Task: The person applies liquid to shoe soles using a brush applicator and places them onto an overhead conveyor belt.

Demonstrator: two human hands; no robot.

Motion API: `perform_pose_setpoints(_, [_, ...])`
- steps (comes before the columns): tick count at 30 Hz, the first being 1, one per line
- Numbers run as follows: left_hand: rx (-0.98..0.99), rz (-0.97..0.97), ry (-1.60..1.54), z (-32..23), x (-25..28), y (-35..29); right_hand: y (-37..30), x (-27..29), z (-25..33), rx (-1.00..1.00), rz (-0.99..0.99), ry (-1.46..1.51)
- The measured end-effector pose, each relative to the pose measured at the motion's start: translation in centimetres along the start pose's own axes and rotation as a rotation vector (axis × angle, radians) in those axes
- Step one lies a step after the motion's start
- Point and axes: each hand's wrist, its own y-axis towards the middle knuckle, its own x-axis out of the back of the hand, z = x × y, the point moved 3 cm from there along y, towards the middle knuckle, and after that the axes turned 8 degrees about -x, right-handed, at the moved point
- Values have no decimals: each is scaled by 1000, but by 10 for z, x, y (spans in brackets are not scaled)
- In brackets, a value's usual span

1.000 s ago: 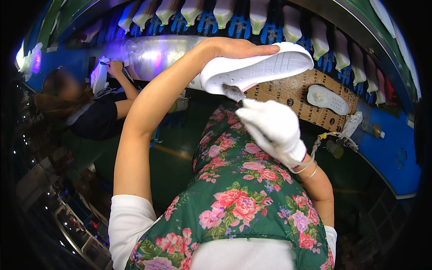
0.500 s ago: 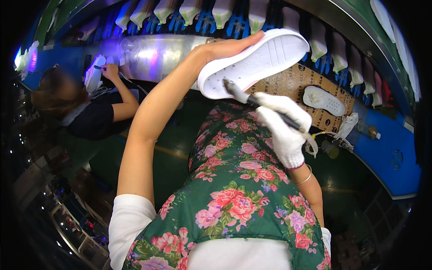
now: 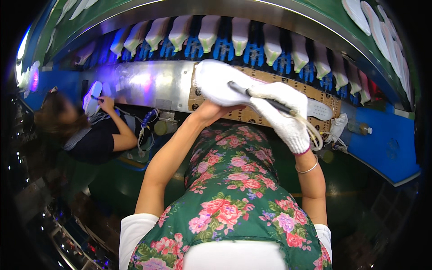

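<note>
A white shoe sole [image 3: 211,85], smeared by motion, is held up in front of me over the bench. My bare left hand [image 3: 215,111] grips it from below along its near edge, with part of the fingers hidden. My right hand [image 3: 284,112], in a white knit glove, is closed round the dark handle of a brush [image 3: 239,88]. The brush tip lies over the sole's face; whether it touches cannot be made out. From the handle a pale hose [image 3: 317,136] loops down past my wrist. Behind the glove another white perforated sole [image 3: 320,109] lies on the cardboard.
Printed cardboard [image 3: 196,96] covers the bench beside a metal plate [image 3: 173,81]. Beyond runs a row of shoe lasts [image 3: 240,36] on blue holders. A clear bottle [image 3: 360,128] lies on the blue tabletop [image 3: 382,153] at right. A co-worker [image 3: 96,128] sits at left, holding a shoe.
The held sole has swung round toward the left, and my left hand has come from its far side down to its near edge. My right hand with the brush has shifted only slightly.
</note>
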Motion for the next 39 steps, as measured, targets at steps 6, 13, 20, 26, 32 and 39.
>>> perform_pose_setpoints(6, [-212,55,-453,-15,8,-18,-21,-19,22,215,-92,66])
perform_pose_setpoints(13, [-90,222,-807,-14,-25,-23,-31,-15,43,240,-185,-20])
perform_pose_setpoints(20, [-124,146,-946,15,-47,-9,-27,-12,56,259,-210,-126])
perform_pose_setpoints(26, [-147,-4,-762,42,-57,-10,-15,-13,51,388,-287,-241])
perform_pose_setpoints(32, [-91,-15,-852,60,-57,-8,-26,-36,48,165,-289,-118])
perform_pose_setpoints(39, [-202,161,-1021,45,-66,2,-22,-28,60,203,-412,-61])
